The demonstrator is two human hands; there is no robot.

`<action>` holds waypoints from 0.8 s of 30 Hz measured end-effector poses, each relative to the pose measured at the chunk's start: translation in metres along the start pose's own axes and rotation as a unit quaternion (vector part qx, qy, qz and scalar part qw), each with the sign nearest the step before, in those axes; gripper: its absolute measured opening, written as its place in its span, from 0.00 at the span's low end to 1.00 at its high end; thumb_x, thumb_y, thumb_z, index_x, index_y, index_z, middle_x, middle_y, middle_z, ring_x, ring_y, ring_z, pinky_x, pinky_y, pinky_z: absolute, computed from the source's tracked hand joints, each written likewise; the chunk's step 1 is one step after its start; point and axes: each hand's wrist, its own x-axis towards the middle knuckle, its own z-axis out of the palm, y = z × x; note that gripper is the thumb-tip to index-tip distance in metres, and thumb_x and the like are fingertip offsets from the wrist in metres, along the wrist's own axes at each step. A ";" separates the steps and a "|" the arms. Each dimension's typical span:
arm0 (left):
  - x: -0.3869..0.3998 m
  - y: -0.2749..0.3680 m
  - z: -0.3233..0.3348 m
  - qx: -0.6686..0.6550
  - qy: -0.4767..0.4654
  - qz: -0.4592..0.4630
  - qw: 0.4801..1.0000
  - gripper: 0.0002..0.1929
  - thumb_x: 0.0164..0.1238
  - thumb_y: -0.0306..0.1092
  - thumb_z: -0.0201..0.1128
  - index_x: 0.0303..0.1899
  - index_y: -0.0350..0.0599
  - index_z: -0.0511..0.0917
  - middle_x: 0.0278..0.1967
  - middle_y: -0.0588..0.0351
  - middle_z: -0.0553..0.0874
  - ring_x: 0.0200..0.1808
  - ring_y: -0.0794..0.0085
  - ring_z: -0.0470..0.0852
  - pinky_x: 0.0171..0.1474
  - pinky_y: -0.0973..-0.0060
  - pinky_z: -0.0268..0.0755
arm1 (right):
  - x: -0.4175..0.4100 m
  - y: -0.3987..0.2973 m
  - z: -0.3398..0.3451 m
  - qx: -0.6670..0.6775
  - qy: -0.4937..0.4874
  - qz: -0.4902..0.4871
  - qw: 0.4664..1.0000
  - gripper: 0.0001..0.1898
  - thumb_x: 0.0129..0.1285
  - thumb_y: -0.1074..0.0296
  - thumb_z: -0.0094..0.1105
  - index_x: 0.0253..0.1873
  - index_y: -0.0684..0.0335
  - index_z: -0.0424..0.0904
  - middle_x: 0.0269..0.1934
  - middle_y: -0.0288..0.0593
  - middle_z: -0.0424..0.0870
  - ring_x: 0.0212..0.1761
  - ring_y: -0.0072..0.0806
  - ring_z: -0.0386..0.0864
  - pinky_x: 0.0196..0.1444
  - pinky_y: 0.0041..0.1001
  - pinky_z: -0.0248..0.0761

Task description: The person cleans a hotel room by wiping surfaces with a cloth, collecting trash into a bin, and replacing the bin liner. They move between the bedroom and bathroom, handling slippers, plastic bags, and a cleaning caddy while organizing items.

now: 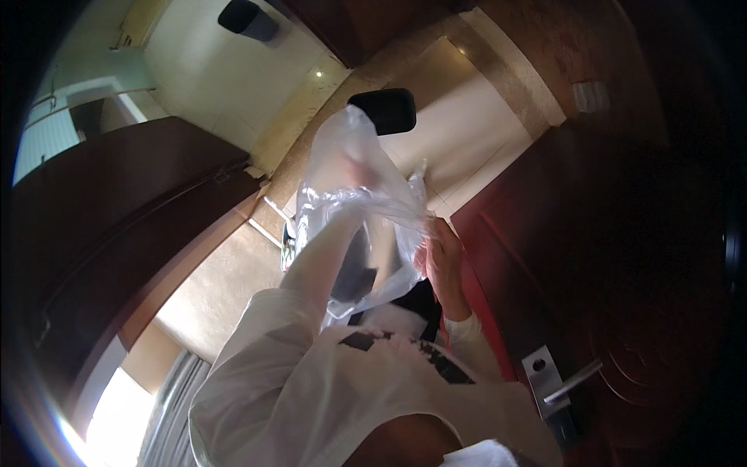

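A clear plastic bag [344, 140] is spread out in front of my chest, its mouth towards me. My left forearm reaches through that mouth, and my left hand [359, 170] shows only as a blur behind the film. Whether its fingers are closed cannot be seen. At the right side of the bag, my right hand [440, 251] grips the gathered plastic edge. Past the far end of the bag, a black waste bin [411, 112] stands on the tiled floor, partly covered by the plastic.
A dark door with a lever handle [572, 382] rises close on my right. To my left is another dark door panel [146, 169]. A second bin [257, 26] stands on the pale floor [192, 52] beyond a threshold. Grey curtains [175, 397] hang beside a bright window.
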 end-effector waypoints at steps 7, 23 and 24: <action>0.131 -0.035 0.003 0.062 -0.010 0.080 0.995 0.22 0.63 0.34 0.49 0.58 0.37 0.64 0.53 0.43 0.73 0.56 0.56 0.72 0.57 0.62 0.67 | 0.055 0.062 0.006 0.003 0.032 0.088 0.996 0.11 0.68 0.65 0.49 0.48 0.66 0.71 0.22 0.41 0.77 0.11 0.16 0.68 0.09 0.17 0.57; 0.298 -0.025 0.076 0.025 -0.220 0.112 0.969 0.19 0.65 0.35 0.50 0.56 0.41 0.66 0.53 0.44 0.73 0.56 0.53 0.71 0.56 0.61 0.68 | 0.276 0.224 -0.101 -0.246 -0.083 -0.067 0.963 0.15 0.66 0.57 0.54 0.46 0.62 0.82 0.26 0.37 0.81 0.16 0.14 0.66 0.17 0.19 0.58; 0.303 -0.027 0.078 0.026 -0.232 0.111 0.966 0.19 0.65 0.35 0.50 0.56 0.42 0.66 0.53 0.44 0.73 0.56 0.53 0.71 0.55 0.61 0.68 | 0.290 0.228 -0.106 -0.202 -0.130 -0.006 0.971 0.14 0.67 0.59 0.54 0.48 0.62 0.81 0.28 0.38 0.83 0.17 0.15 0.67 0.18 0.17 0.60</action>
